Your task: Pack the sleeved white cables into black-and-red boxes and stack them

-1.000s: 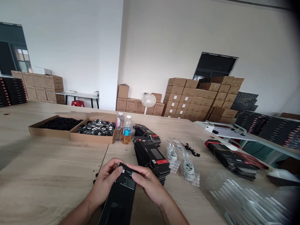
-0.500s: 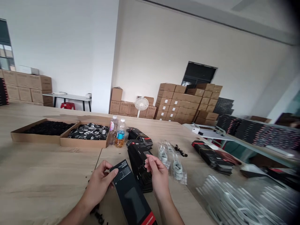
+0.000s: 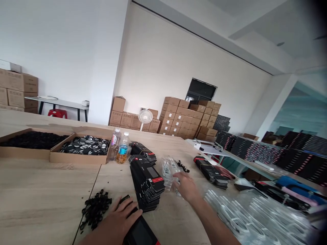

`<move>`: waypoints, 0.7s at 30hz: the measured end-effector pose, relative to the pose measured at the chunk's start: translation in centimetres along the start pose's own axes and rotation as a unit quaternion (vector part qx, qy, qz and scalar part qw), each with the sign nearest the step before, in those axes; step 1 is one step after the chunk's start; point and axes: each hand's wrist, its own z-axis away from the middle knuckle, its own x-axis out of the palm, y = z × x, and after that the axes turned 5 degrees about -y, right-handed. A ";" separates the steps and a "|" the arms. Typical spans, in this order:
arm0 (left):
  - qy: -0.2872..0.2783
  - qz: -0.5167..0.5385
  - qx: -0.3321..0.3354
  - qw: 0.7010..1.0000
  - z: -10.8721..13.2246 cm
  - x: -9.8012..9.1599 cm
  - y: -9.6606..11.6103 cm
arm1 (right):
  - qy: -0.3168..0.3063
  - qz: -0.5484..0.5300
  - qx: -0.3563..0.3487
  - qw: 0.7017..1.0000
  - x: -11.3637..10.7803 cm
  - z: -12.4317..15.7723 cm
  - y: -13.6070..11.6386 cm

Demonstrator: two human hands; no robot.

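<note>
Palm down, my left hand [image 3: 120, 217] lies over a flat black box [image 3: 141, 231] with a dark printed panel, near the table's front edge. Its fingers are stretched across the box's upper part. My right hand [image 3: 186, 187] is over the clear bags of coiled white cable [image 3: 166, 170]. Its fingertips are apart at the bags, partly hidden; I cannot tell if they touch. Between the hands stands a fanned stack of black boxes [image 3: 146, 182] with red ends. A heap of small black clips [image 3: 95, 208] lies beside my left hand.
Two cardboard trays hold black pieces [image 3: 35, 139] and round black-and-white pieces [image 3: 85, 145]. Two plastic bottles [image 3: 123, 149] stand beside them. A banded black box stack [image 3: 211, 172] and many bagged white cables [image 3: 252, 217] lie at right. Cartons [image 3: 178, 117] are piled by the wall.
My left hand has lowered the black box to the table and turned palm down over it. My right hand has moved from beside the box to the bagged cables. The view has swung right.
</note>
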 end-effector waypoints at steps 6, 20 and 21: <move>0.024 -0.033 -0.031 0.999 -0.2 -0.3 1.0 | -0.040 0.082 -0.033 0.995 0.7 -0.9 -0.6; 0.330 -0.087 -0.334 0.878 2.9 -3.8 -3.5 | -0.057 0.105 -0.134 0.984 -1.5 -0.4 -9.9; 0.326 -0.093 -0.343 0.876 3.0 -3.8 -3.9 | -0.068 0.099 -0.140 0.983 -1.1 -0.5 -10.9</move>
